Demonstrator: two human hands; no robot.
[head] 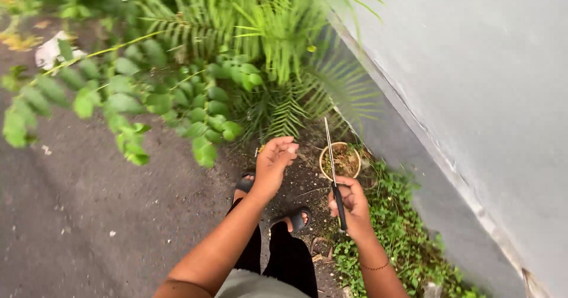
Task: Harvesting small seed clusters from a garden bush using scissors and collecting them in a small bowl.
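Scissors, held beside ferns.
My right grip (pixel 353 206) clasped closed scissors (pixel 333 171), blades up; my left grip (pixel 273 162) hung open, empty.

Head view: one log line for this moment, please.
left hand: empty, palm up | right hand: grips scissors, blades up | below: small pot, ferns

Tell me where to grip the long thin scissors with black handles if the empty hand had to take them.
Grip the black handle end, not the blades. The right hand already holds the scissors there, closed metal blades pointing up and away toward the round pot. The left hand is empty, palm up, so it would probably best come in from the left, low on the handles, clear of the tip.
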